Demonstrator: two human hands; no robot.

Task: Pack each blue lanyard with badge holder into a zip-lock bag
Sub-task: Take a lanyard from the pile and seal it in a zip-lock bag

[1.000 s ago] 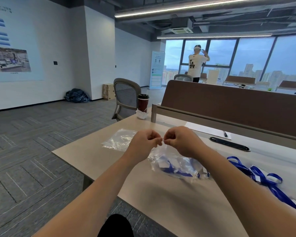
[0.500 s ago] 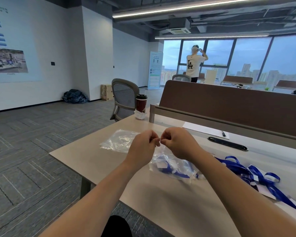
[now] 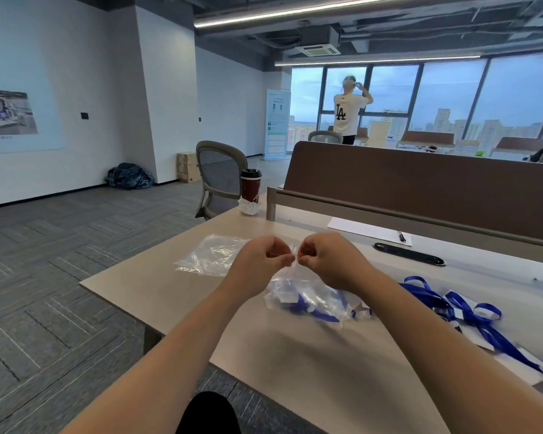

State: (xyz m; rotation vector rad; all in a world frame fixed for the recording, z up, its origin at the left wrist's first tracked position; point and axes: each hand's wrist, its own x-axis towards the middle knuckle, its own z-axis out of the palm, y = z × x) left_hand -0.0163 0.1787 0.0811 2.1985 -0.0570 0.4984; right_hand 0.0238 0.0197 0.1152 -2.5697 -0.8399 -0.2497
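Pinching the bag's zip edge

My left hand (image 3: pixel 261 261) and right hand (image 3: pixel 328 258) both pinch the top of the zip-lock bag (image 3: pixel 308 297); lanyard (image 3: pixel 314 311) inside, spare lanyards (image 3: pixel 464 311) right of it, empty bag (image 3: pixel 212 255) left.

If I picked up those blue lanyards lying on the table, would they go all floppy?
Probably yes. The lanyards lie in loose loops on the table, so they would likely droop and dangle. They look thin and flat, so probably light. They overlap in a heap, so several may lift together.
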